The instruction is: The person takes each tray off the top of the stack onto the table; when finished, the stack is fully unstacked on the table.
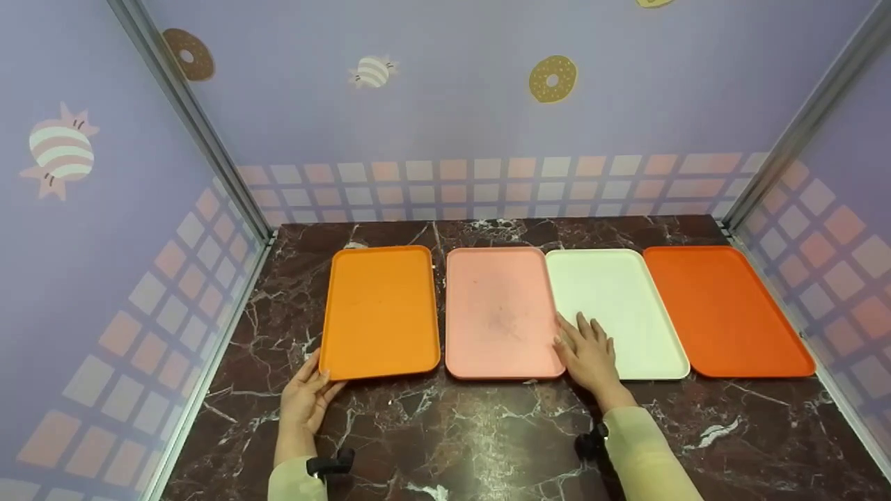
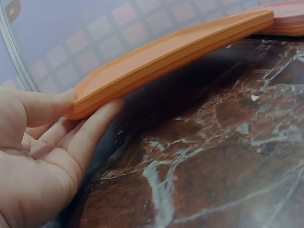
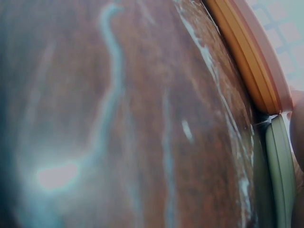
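Observation:
My left hand (image 1: pixel 306 400) pinches the near left corner of a yellow-orange tray (image 1: pixel 380 313), with the thumb over the rim and fingers beneath. In the left wrist view, that tray (image 2: pixel 171 50) tilts, its held corner raised off the table. My right hand (image 1: pixel 590 355) lies with spread fingers across the seam between a pink tray (image 1: pixel 498 313) and a white tray (image 1: pixel 626 299). Its thumb is at the pink tray's right rim, its other fingers over the white tray. Only a dark sliver of the right hand (image 3: pixel 298 128) shows in the right wrist view.
A red-orange tray (image 1: pixel 724 313) lies at the far right, beside the white one. Under the pink tray's edge, an orange tray edge (image 3: pixel 247 61) shows in the right wrist view. The dark marble table (image 1: pixel 487 438) is bounded by patterned walls (image 1: pixel 452 111) at the back and sides.

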{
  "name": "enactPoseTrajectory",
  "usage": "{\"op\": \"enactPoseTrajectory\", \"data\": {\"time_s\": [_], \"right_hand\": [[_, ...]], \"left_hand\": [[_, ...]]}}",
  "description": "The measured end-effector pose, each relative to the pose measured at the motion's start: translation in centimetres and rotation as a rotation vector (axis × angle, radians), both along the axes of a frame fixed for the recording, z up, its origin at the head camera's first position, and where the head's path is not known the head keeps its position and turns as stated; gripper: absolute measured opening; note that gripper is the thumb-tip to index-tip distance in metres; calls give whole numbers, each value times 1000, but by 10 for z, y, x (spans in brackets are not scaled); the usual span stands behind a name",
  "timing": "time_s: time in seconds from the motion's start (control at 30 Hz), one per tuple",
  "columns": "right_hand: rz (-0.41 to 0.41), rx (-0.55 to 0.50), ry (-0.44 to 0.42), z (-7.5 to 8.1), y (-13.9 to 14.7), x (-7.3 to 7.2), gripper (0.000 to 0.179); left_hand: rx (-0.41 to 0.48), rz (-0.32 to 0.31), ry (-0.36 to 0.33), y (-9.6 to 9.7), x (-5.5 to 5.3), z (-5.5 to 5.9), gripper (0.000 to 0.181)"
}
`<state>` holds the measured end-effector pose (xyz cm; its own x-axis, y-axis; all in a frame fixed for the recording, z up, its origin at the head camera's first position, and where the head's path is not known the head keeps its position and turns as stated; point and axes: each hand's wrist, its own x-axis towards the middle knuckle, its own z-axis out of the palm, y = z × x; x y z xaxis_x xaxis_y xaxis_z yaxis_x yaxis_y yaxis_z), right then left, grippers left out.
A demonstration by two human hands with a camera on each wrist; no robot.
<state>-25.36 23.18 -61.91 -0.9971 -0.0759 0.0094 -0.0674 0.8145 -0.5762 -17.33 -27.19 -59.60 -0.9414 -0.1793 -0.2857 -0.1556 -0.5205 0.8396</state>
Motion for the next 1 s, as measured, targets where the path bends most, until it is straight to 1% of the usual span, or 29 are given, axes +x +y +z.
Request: {"op": "enactPoseTrajectory", "data": {"time_s": [0.17, 0.33, 0.57, 0.7, 0.83, 1.0], "right_hand": [[-3, -6, 1, 0, 0, 0, 58], [0, -5, 4, -1, 0, 0, 59], [-2, -6, 12, -2, 0, 0, 59], [-2, -2, 17, -2, 0, 0, 59], [-1, 3, 18, -2, 0, 1, 59], [-7, 0, 10, 0, -1, 0, 59]], "left_hand": [[-68, 5, -28, 2, -2, 0, 64], [-110, 0, -57, 4, -6, -1, 62], [-147, -39, -67, 7, -10, 0, 63], [-171, -51, -89, 7, -12, 1, 62], [-210, -55, -137, 8, -13, 3, 63], [-331, -54, -201, 12, -15, 8, 63]]}}
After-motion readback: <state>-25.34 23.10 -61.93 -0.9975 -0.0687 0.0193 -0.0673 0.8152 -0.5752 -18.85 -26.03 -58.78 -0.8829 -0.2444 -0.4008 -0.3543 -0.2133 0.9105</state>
